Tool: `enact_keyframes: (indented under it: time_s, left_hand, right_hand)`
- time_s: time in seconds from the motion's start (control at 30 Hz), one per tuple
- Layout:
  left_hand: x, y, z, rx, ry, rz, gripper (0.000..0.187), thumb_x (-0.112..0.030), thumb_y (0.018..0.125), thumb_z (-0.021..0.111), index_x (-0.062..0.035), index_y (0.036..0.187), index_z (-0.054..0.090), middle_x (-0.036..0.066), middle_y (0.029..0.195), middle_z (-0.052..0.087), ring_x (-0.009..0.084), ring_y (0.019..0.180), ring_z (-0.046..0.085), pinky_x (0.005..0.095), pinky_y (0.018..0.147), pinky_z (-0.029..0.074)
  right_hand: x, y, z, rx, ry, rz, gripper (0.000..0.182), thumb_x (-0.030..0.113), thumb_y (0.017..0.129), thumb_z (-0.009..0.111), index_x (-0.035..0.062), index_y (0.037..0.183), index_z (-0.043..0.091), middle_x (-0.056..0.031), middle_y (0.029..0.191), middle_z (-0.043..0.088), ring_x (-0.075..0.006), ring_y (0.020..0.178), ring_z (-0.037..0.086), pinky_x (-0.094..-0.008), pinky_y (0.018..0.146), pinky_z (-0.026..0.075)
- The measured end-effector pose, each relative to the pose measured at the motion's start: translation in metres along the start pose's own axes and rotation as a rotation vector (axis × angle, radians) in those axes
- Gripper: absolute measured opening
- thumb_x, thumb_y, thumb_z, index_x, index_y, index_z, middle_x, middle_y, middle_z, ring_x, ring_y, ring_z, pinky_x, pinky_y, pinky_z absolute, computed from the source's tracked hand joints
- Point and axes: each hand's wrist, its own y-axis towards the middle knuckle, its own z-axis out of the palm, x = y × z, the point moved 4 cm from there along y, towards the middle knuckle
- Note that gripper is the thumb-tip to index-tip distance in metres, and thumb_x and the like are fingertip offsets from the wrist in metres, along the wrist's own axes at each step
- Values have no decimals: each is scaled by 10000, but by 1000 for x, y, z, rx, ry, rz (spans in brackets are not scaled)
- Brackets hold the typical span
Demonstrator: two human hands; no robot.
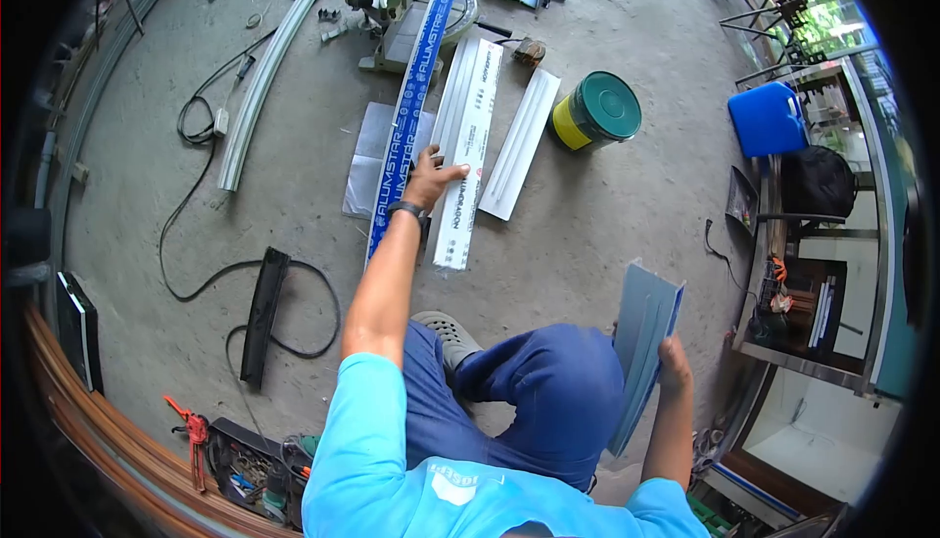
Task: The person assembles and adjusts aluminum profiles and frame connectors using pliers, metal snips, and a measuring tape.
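My left hand (pixel 432 184) reaches forward with its fingers spread and thumb out. It lies over the edges of a long blue-wrapped profile (pixel 421 73) and a white-wrapped profile (pixel 468 151) beside it. My right hand (pixel 675 362) is closed on the edge of a short grey metal profile (pixel 641 342), held tilted beside my knee. A shorter pale ribbed profile (pixel 521 144) rests on the floor to the right of the white-wrapped one. The far end of the blue-wrapped profile lies across a miter saw (pixel 392 44), whose head is partly cut off by the frame.
A green-lidded bucket (pixel 609 107) stands right of the profiles. Black cable (pixel 186 293) loops across the floor at left, near a black channel piece (pixel 262 318). A tool tray (pixel 245 465) sits lower left. At right are a blue jerrycan (pixel 767 119) and a metal-framed cabinet (pixel 805 367).
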Motion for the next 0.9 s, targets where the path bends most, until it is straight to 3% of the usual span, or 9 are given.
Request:
enact_keyframes:
  time_s: [0.1,0.2,0.33,0.47,0.53,0.6,0.67,0.77,0.9]
  left_hand:
    - [-59,-54,-11,222,-170,87,1127,-261,729,857,98,1556,182,305,1481,442,360,1383,470,436,1161,382]
    - [-128,-97,-13,330,-223,162,1120,-283,730,866,-7,1584,196,232,1388,538,341,1319,522,435,1137,402]
    - [-217,-122,2,160,266,411,1111,-323,717,897,-88,1572,228,179,1306,597,325,1257,577,460,1072,467]
    - [-280,-197,-5,231,408,750,1070,-331,692,924,-125,1535,298,162,1279,620,319,1201,624,480,999,521]
    - [-301,-245,-3,207,515,929,1058,-321,680,931,-133,1525,323,165,1273,628,323,1174,642,481,978,534]
    - [-313,-294,-3,105,648,1105,1059,-311,665,935,-129,1521,337,170,1270,635,330,1155,654,476,970,539]
    - [-307,-329,-4,92,629,1081,1029,-279,650,928,-114,1503,376,173,1259,645,339,1130,669,472,949,544]
    - [-304,-367,-14,43,668,1069,964,-256,631,916,-87,1450,436,181,1240,650,349,1122,673,471,938,541]
    - [-299,-409,-9,37,763,1118,905,-293,624,909,-57,1379,469,191,1196,658,369,1040,698,458,884,558]
  right_hand:
    - [14,16,-6,44,-112,-77,1014,849,751,627,-47,1225,609,-178,1023,698,-282,966,694,-424,846,552]
    - [48,38,-2,89,-306,-173,1084,868,733,618,-36,1328,558,-181,1046,688,-291,1027,685,-437,856,546]
    - [120,47,41,20,-456,-347,1160,836,704,661,82,1542,390,-174,1187,637,-311,1101,656,-475,962,511]
    - [165,35,57,6,-471,-606,1083,711,679,760,86,1502,434,-147,1232,602,-276,1086,648,-455,950,513]
    - [181,23,64,81,-460,-638,1053,608,665,835,136,1516,435,-115,1193,617,-283,1172,611,-455,1011,478]
    - [187,22,72,115,-458,-732,1085,699,658,791,60,1470,461,-147,1235,600,-244,1087,645,-454,941,515]
    - [186,22,77,174,-391,-806,1083,689,648,804,57,1462,469,-150,1242,599,-240,1092,641,-455,936,517]
    - [195,7,82,411,-93,-717,1047,545,674,849,68,1499,415,-149,1155,626,-271,1105,641,-425,942,507]
    - [194,9,83,525,-27,-616,1134,498,650,873,30,1531,334,-172,1120,643,-288,1026,673,-424,901,535]
